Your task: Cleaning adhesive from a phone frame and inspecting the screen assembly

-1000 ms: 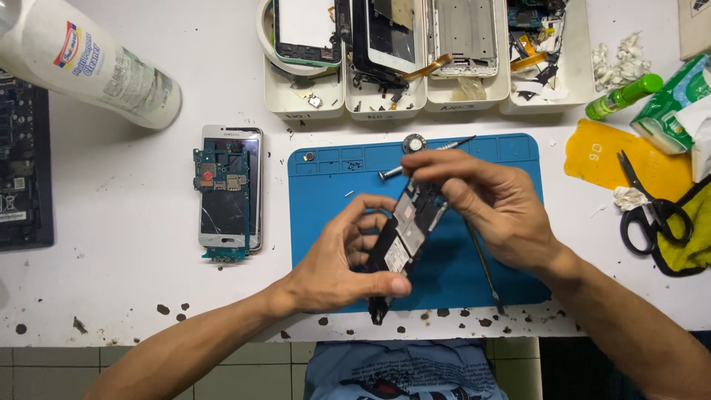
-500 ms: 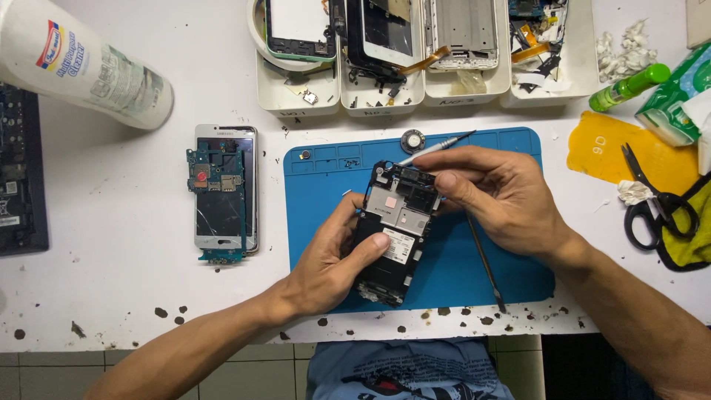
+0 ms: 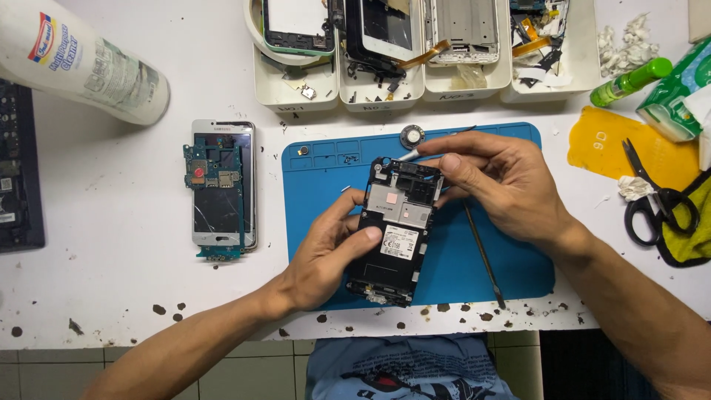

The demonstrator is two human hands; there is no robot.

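From the head camera, the left hand point(image 3: 326, 259) clasps the lower half of an opened phone frame point(image 3: 396, 230), thumb across its white sticker, while the right hand point(image 3: 496, 185) pinches the frame's top right corner between thumb and fingers. The frame is held just above a blue work mat point(image 3: 311, 178) near the front edge of the desk point(image 3: 111, 296).

On the mat, a thin metal pry tool point(image 3: 485, 255) lies just right of the frame, and a small round part point(image 3: 412, 136) sits behind it. Left of the mat rests a second phone point(image 3: 222, 185) with a blue-green circuit board on top. A white bottle point(image 3: 81, 63) with a colourful label lies at the back left. White trays point(image 3: 296, 92) of phone parts line the back edge. At the right are black scissors point(image 3: 655, 200), a yellow sheet point(image 3: 603, 152), a green bottle point(image 3: 629, 81) and a green package point(image 3: 678, 104).

The white desk is chipped and speckled along its front edge.
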